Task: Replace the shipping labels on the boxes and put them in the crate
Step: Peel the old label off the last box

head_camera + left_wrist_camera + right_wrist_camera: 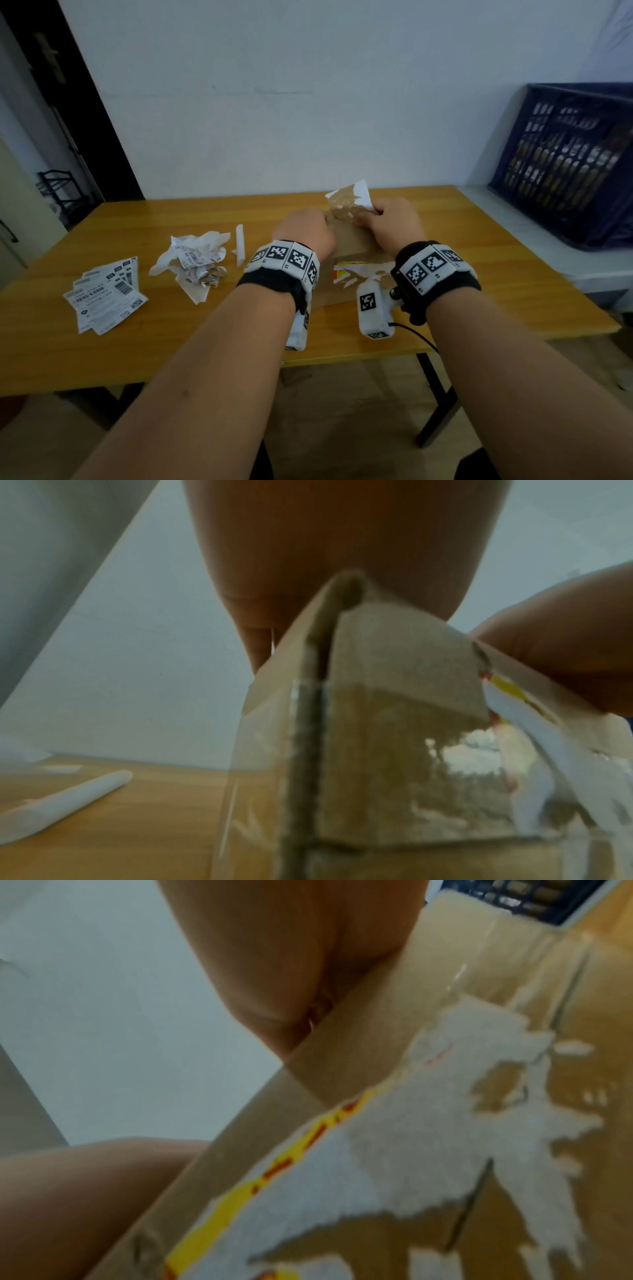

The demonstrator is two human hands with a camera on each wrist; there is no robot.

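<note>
Cardboard box point(349, 246) with ragged white label scraps, both hands clamped on it, right hand point(394, 222) pinching peeled label point(349, 202).

No text could be read: the print on the fresh labels point(104, 297), the crumpled scraps point(193, 262) and the box's torn label point(356, 272) was too blurred

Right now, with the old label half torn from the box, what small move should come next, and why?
Probably keep pulling the peeled label piece away with the right hand while the left hand steadies the box. White and yellow label remnants still stick to the cardboard, so it is not ready for a new label.
</note>
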